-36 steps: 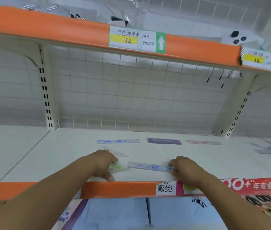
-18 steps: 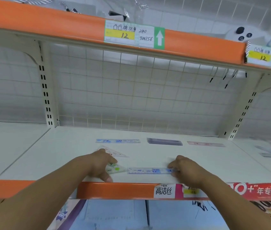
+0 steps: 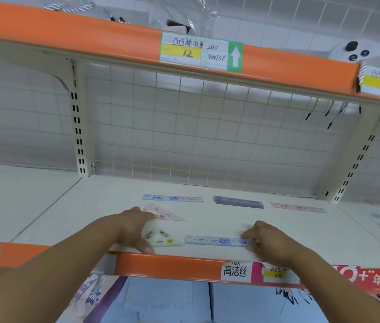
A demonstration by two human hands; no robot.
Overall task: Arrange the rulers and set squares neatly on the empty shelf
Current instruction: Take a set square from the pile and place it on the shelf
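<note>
The left hand (image 3: 133, 229) is lying over the left part of the green set square (image 3: 162, 237), thumb by its near corner, apparently steadying it flat near the front lip of the shelf (image 3: 86, 206). Its fingertips are hiding behind the knuckles, so I cannot tell whether they are pressing or gripping. The right hand (image 3: 271, 243) is pinching the right end of the blue ruler (image 3: 214, 241), fingers together on it, likely squaring it into line just beside the set square as a front row. The pink set square (image 3: 164, 213) is lying just behind the left hand. Further back, another ruler (image 3: 172, 198), a purple stack (image 3: 238, 202) and a pink ruler (image 3: 298, 207) are sitting spaced in a row.
</note>
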